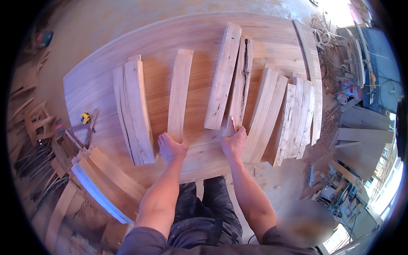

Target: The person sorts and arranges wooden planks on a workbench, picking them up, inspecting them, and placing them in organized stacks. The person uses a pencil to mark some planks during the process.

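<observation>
Wooden pieces lie in spaced groups across a large wooden tabletop (pixel 199 148). My left hand (pixel 172 146) is closed round the near end of a single smooth wooden board (pixel 180 91). At the near end of a board with a long dark crack (pixel 241 80), my right hand (pixel 234 143) is closed, with a thin reddish pencil (pixel 233 122) sticking up from its fingers. Whether that hand also grips the board is hard to see. Leaning close to the cracked board is a thick wooden beam (pixel 223 76).
To the left lie stacked boards (pixel 134 112), a yellow tape measure (pixel 85 117) and a square (pixel 88 137). Several boards (pixel 295 119) crowd the right side. More long boards (pixel 106 182) stand beside me at lower left. Scrap wood and cables litter the floor.
</observation>
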